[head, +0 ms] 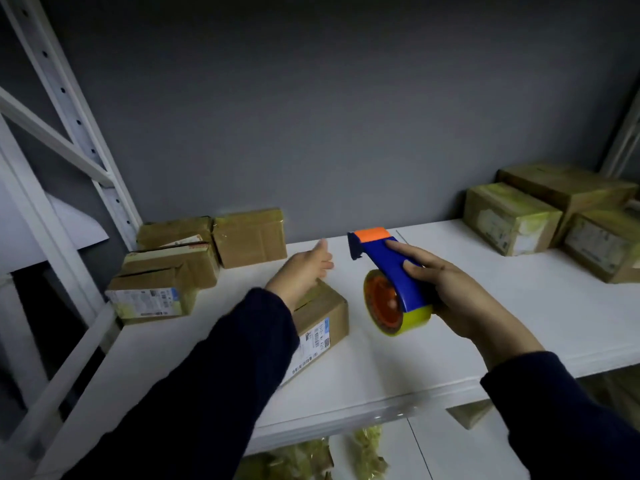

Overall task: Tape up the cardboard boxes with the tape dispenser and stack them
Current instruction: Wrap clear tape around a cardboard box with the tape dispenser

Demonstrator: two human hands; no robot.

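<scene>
A blue and orange tape dispenser [388, 271] with a yellowish tape roll is gripped by my right hand [446, 292] above the white shelf [485, 323]. My left hand [304, 271] hovers over the far end of a cardboard box [322, 317] with a white label, fingers relaxed and pointing away; whether it touches the box is unclear. A group of cardboard boxes [166, 271] sits at the shelf's left rear. Several taped boxes [512, 220] stand at the right rear.
A grey wall closes the back of the shelf. White metal rack uprights [86, 161] stand at the left. Below the shelf's front edge lies crumpled yellowish tape or wrapping [311, 459]. Bare shelf surface lies between the middle box and the right boxes.
</scene>
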